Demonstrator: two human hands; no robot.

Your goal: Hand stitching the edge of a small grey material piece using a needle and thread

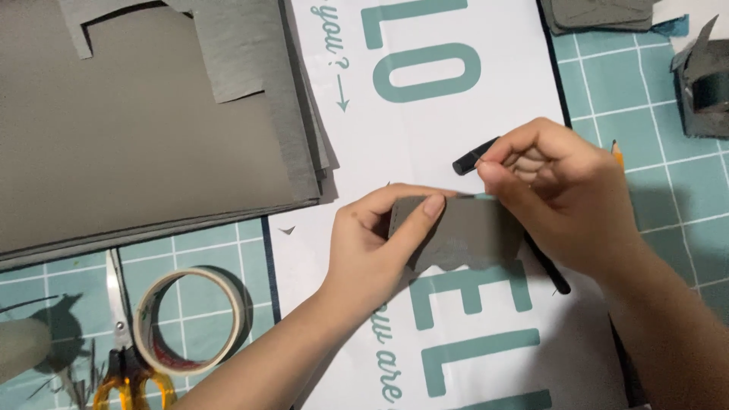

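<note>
grey card piece [463,231] pinched by left hand [380,243] fingers; right hand [558,190] fingers closed on black pen [472,157].

Bench [645,99] covered by teal gridded cutting mat; white printed sheet [425,144] laid across it. Even overhead light, soft shadows.

Under your hands lies a large white sign sheet [425,144] with big teal block letters and smaller teal script. It runs lengthwise across the teal gridded mat [645,99].
</note>
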